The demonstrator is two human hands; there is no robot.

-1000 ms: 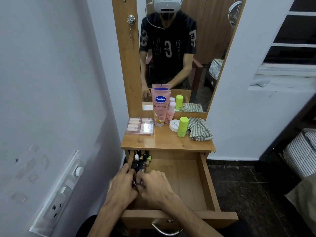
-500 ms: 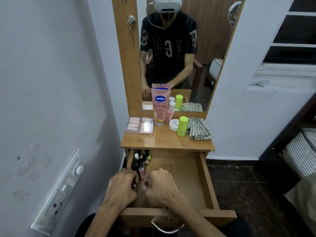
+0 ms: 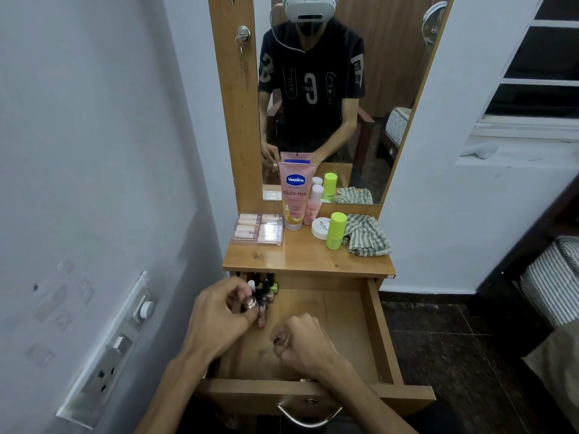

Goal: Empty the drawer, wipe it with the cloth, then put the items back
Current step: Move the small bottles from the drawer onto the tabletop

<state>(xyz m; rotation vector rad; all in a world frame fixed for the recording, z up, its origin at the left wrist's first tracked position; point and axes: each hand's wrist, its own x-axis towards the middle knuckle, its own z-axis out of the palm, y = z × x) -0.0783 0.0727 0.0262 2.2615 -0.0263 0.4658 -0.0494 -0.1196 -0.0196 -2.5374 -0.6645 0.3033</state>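
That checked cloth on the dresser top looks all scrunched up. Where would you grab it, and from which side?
Pinch the raised folds at the top of the cloth, coming down from above and from its right. It lies in a loose heap, so the bunched ridges give the fingers something to close on. The green bottle stands against its left edge, so a reach from that side might knock it over.

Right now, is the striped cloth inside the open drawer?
No, the striped cloth lies crumpled on the dresser top, beside the green bottle, above the drawer.
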